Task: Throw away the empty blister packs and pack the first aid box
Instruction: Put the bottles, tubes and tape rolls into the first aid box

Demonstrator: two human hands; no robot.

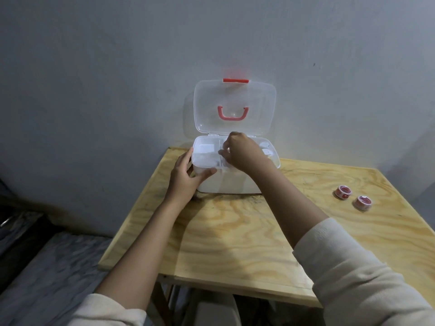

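A white first aid box (231, 182) stands at the back of the wooden table (235, 231), its clear lid (235, 97) with a pink handle leaning open against the wall. My left hand (186, 175) grips the box's front left corner. Over the inner tray (204, 149) my right hand (242, 151) reaches down, fingers pinched on the tray's middle; whatever it holds is hidden and washed out. Two small red-and-white tape rolls (343, 191) (363, 202) lie on the table to the right. No blister packs are visible.
The grey wall stands right behind the box. The table's left edge (131, 215) drops to a dark patterned floor. Folding legs and a pale object show under the front edge.
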